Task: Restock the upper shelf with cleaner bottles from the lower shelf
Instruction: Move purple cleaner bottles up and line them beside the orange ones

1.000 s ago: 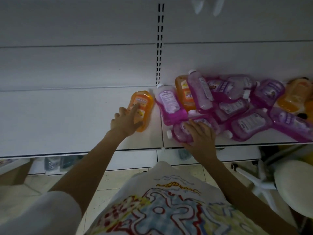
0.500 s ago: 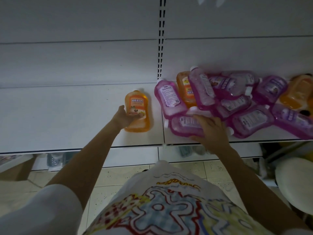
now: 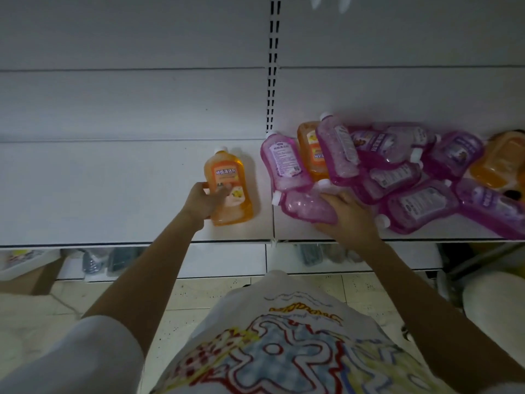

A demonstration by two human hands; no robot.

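An orange cleaner bottle [image 3: 231,182] stands upright on the white shelf [image 3: 113,194], cap pointing to the back. My left hand [image 3: 203,201] grips its lower left side, thumb across the label. To the right, a purple bottle [image 3: 305,207] lies on its side with its white cap toward the left; my right hand [image 3: 348,216] holds its right end. Behind it lies a heap of purple bottles [image 3: 409,177] with two orange ones among them.
A slotted upright [image 3: 272,66] divides the white back panel. Two white nozzles [image 3: 329,2] hang at the top edge. Below the shelf edge sit dark bottles [image 3: 110,260]. A cardboard box [image 3: 25,280] is at lower left, a round white stool [image 3: 494,300] at lower right.
My left hand has stood the orange bottle up from its slanted lie. My right hand has slid to the right end of the purple bottle and turned it over.
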